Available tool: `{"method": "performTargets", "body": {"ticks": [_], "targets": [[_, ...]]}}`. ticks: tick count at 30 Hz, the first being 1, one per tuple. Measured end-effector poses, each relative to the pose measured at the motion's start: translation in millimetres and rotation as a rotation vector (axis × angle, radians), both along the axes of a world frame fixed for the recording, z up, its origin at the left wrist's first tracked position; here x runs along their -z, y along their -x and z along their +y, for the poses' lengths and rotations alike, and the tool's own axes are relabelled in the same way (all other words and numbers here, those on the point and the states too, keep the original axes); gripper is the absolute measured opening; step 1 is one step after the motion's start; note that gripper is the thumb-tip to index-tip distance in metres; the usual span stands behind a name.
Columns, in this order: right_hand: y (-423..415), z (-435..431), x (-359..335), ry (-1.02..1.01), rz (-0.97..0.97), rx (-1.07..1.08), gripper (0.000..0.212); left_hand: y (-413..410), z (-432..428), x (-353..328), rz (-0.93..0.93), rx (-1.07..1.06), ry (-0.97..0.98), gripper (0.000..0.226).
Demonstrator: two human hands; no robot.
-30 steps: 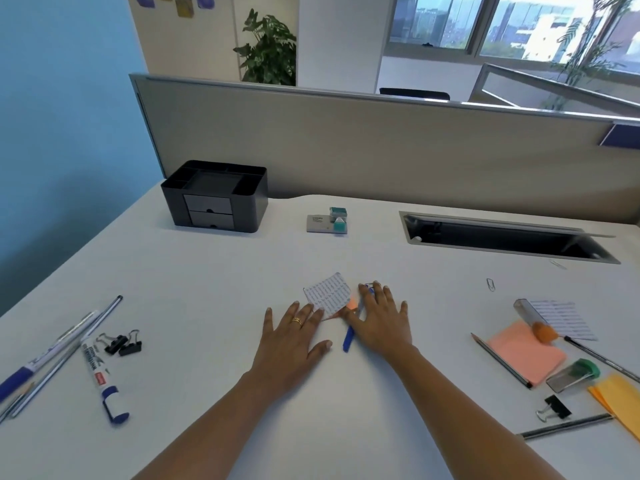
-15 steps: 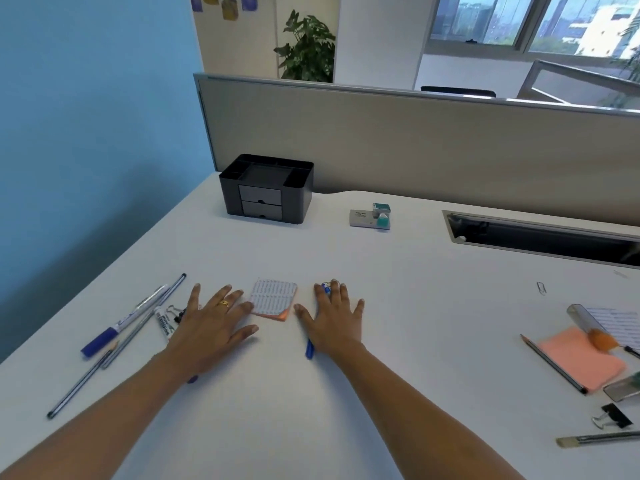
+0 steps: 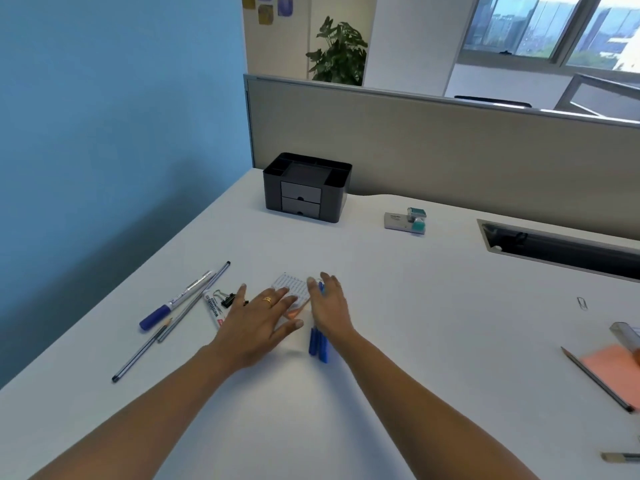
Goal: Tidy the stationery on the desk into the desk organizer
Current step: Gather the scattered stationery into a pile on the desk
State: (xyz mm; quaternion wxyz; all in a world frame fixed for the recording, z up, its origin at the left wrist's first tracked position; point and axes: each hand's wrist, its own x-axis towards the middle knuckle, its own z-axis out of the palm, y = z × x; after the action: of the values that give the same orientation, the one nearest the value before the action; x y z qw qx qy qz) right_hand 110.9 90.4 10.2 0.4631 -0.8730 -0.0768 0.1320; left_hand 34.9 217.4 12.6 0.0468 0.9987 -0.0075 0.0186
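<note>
We press our left hand, fingers wide, on the notepad, while our right hand, fingers loosely spread, covers 2 blue pens.

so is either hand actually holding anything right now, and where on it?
Nothing lifted. Left hand lies flat on the notepad; right hand rests over the blue pens.

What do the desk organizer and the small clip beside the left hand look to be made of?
The desk organizer looks like moulded plastic: matte black shell, two grey drawer fronts, rounded corners. The binder clip appears to be black-coated metal with thin, shiny wire handles; it is small, so that is a guess.
</note>
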Motion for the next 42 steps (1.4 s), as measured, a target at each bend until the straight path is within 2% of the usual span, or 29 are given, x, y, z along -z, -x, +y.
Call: {"method": "performTargets", "body": {"ticks": [2,6,12,15,19,21,26,28,31,33,36,42], "targets": [[4,-16,6,0.071,-0.087,0.005,0.053,-3,0,2,0.035,0.035,-0.035,0.123],[21,-28,18,0.379,-0.168,-0.088,0.063,0,14,2,0.057,0.036,-0.088,0.129],[43,10,18,0.387,-0.185,-0.141,0.073,13,42,-1,0.030,0.007,-0.120,0.128],[49,29,17,0.335,-0.161,-0.147,0.073,17,52,3,0.004,-0.009,-0.109,0.123],[53,49,13,0.217,-0.103,-0.162,0.068,25,60,5,0.013,-0.057,-0.138,0.082],[51,55,11,0.108,-0.058,-0.174,0.066,29,63,9,-0.041,-0.104,-0.125,0.070],[49,56,3,-0.216,0.044,-0.240,0.064,36,65,22,-0.133,-0.170,-0.069,0.069],[40,44,1,-0.250,0.004,-0.204,0.057,39,64,26,-0.137,-0.203,-0.051,0.069],[18,22,7,-0.067,-0.201,-0.058,0.048,45,62,28,-0.156,-0.246,-0.006,0.069],[8,12,12,0.132,-0.221,0.015,0.048,47,61,27,-0.188,-0.256,0.027,0.066],[7,9,19,0.380,-0.199,-0.051,0.055,48,59,23,-0.222,-0.260,0.040,0.064],[16,31,17,0.415,-0.218,-0.192,0.061,49,58,24,-0.235,-0.271,0.053,0.065]]}}
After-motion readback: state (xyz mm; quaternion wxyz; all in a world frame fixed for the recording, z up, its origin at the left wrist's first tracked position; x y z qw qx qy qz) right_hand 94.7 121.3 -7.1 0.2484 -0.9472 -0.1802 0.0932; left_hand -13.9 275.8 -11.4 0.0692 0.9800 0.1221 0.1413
